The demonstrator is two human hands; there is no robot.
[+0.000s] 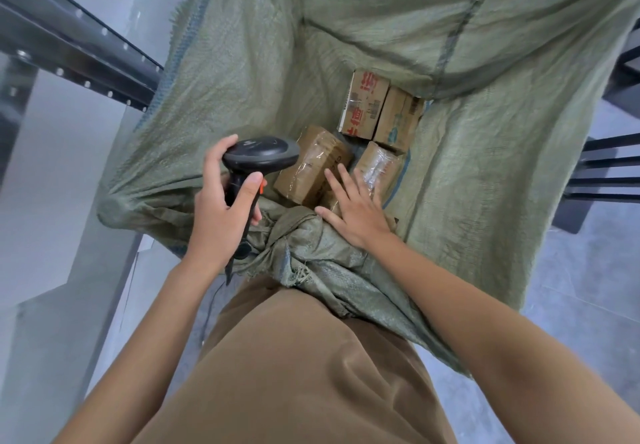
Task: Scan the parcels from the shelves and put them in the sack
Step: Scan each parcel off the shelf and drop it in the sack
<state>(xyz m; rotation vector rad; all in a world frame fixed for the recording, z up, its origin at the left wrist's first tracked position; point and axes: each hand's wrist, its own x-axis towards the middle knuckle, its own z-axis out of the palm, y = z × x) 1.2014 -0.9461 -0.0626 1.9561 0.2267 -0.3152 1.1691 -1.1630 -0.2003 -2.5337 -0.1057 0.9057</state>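
Head view, looking down w/ wide-angle bend: big green woven sack (242, 63) hangs open in front of the person, mouth spread wide, near edge bunched in a knot (294, 236) against their brown garment (294, 374). Left hand (221, 208) grips the handle of a black barcode scanner (261, 156), fingers wrapped round the grip, thumb up along the side; scanner head points right, toward the sack interior, a small orange trigger showing beside the thumb. A thin cable (211, 305) drops from the handle base. Right hand (353, 208) is spread flat, fingers straight & slightly apart, reaching into the sack over the parcels; can't tell if it actually touches one. Inside the sack, at the bottom: taped brown parcel (311, 166) tilted just right of the scanner head, another taped parcel (379, 166) just beyond the right fingers, then two cartons side by side further in, a red-printed carton (365, 108) & a blue-printed carton (398, 121), touching each other. Part of one more parcel shows under the right hand, mostly hidden. Left of the sack: dark metal shelf rail (69, 38) w/ bolt holes. Right edge: black metal bars (609, 166). Grey floor (588, 288) below.
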